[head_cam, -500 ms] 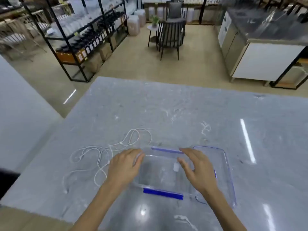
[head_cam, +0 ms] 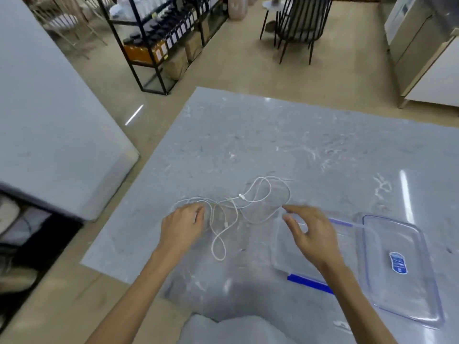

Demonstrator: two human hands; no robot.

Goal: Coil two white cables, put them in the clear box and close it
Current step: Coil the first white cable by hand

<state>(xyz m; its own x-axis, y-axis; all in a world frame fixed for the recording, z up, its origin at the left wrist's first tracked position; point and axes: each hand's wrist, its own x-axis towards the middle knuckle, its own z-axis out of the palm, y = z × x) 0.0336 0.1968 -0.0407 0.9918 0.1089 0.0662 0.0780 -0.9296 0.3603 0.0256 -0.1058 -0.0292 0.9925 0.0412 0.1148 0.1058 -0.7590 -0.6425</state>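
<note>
Two white cables (head_cam: 233, 209) lie tangled in loose loops on the grey marble table (head_cam: 248, 135). My left hand (head_cam: 182, 228) rests on the tangle's left end with its fingers curled down over the loops; whether it grips them is hidden. My right hand (head_cam: 310, 234) hovers with fingers spread over the far left corner of the clear lid (head_cam: 285, 254), close to the tangle's right loop. The lid lies flat and has blue clips (head_cam: 309, 283). The clear box (head_cam: 407, 289), with a blue sticker, sits open to the right of the lid.
The table's left edge runs diagonally close to the cables, with beige floor beyond it. A white block (head_cam: 49, 120) stands to the left. A black shelf rack (head_cam: 159, 40) and a dark chair (head_cam: 298, 23) are across the floor, and a counter (head_cam: 427, 58) at the far right.
Both hands have left the lid. My left hand went left onto the cable tangle, and my right hand lifted toward the tangle's right side. The view has swung left and down.
</note>
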